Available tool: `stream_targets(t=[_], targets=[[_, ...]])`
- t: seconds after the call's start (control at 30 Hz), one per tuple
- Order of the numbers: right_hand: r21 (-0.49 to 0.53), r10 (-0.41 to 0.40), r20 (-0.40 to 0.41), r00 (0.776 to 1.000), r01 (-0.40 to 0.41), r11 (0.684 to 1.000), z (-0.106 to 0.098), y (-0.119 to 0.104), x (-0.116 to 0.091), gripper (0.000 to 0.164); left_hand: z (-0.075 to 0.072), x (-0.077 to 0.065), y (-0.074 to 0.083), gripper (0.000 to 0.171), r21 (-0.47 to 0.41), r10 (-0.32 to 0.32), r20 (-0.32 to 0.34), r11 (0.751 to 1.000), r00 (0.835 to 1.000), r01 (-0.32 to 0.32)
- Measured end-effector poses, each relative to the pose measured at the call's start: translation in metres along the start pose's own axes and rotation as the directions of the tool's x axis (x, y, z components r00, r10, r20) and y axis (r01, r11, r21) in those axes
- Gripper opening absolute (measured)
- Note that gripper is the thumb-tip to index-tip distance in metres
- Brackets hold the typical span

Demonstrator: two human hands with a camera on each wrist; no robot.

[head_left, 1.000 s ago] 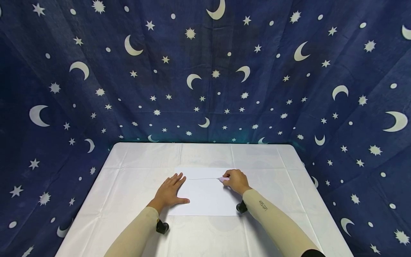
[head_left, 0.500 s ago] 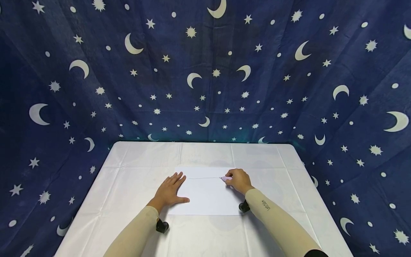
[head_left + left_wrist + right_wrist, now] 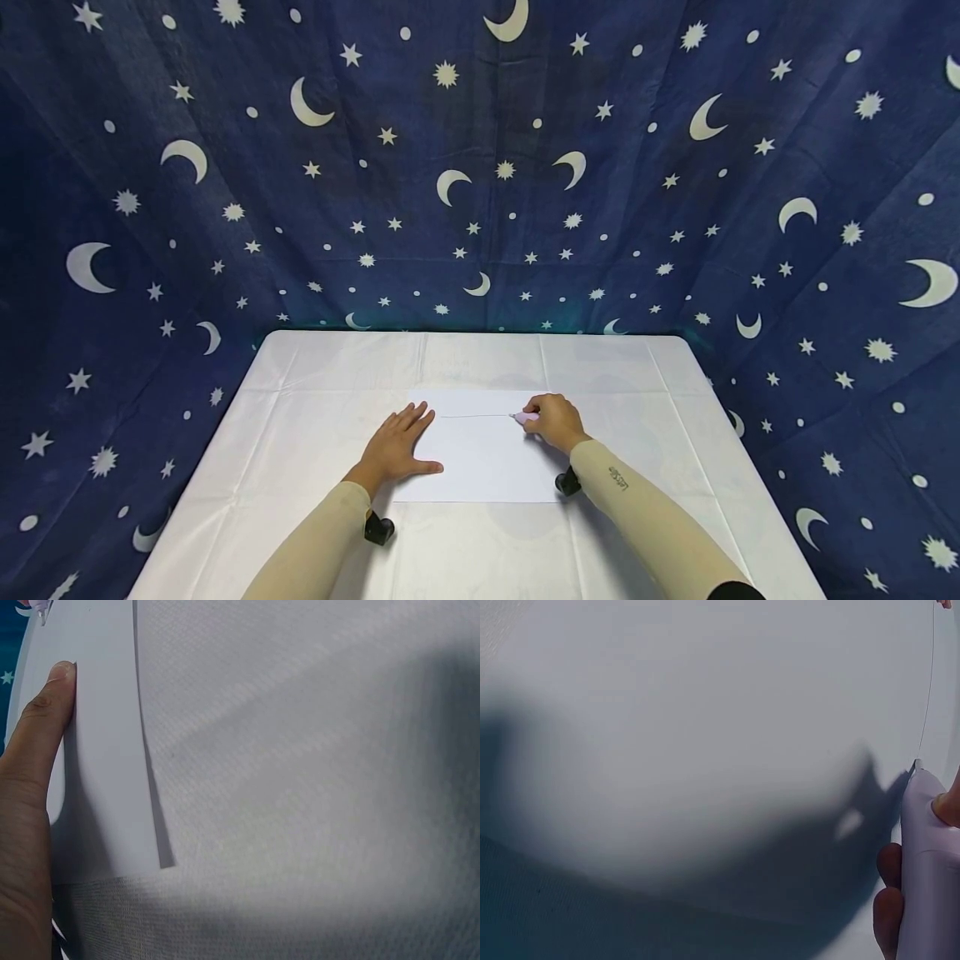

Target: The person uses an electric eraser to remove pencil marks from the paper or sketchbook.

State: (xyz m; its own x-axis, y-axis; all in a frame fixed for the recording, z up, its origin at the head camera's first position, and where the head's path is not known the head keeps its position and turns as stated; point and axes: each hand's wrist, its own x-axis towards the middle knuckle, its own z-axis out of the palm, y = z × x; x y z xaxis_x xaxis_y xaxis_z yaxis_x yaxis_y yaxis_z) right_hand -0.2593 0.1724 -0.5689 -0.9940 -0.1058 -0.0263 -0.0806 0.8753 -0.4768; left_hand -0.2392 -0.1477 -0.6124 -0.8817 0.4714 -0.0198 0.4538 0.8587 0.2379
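Observation:
A sheet of white paper [image 3: 487, 471] lies on the table's white cloth. My left hand [image 3: 393, 444] rests flat on the paper's left side, fingers spread; in the left wrist view its thumb [image 3: 46, 712] lies along the sheet. My right hand [image 3: 557, 422] grips a lavender, thick-bodied pen-shaped tool [image 3: 934, 892] with a small narrow tip, fingers curled round the body. The tip points left, right at the end of a thin dark line [image 3: 472, 416] that runs across the upper part of the paper. Whether it is a pen or a cutter I cannot tell.
The white cloth [image 3: 322, 367] covers the table and shows fold creases. Behind and at both sides hangs a dark blue curtain [image 3: 412, 267] with moons and stars. A small black camera [image 3: 378, 529] sits on the left wrist, another [image 3: 567, 482] on the right.
My right hand and the tool have shifted slightly right, then a little back left, the tip staying near the line's right end. The left hand has stayed in place on the paper.

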Motion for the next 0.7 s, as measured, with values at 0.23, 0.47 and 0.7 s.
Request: stream_targets(t=[0.23, 0.47, 0.7], targets=[[0.009, 0.004, -0.005, 1.0, -0.004, 1.0, -0.0054, 0.005, -0.0013, 0.019, -0.0016, -0.0006, 0.0003, 0.104, 0.004, -0.007, 0.0, 1.0, 1.0, 0.007], [0.016, -0.009, -0.004, 1.0, 0.009, 1.0, -0.0024, 0.0041, -0.0004, 0.022, -0.002, -0.0022, 0.0008, 0.104, -0.01, 0.001, -0.012, 1.0, 1.0, -0.002], [0.017, -0.028, -0.011, 1.0, 0.028, 0.999, 0.0015, 0.0004, 0.0016, 0.021, 0.0032, -0.0007, -0.0014, 0.105, -0.012, 0.012, -0.039, 1.0, 0.999, -0.012]])
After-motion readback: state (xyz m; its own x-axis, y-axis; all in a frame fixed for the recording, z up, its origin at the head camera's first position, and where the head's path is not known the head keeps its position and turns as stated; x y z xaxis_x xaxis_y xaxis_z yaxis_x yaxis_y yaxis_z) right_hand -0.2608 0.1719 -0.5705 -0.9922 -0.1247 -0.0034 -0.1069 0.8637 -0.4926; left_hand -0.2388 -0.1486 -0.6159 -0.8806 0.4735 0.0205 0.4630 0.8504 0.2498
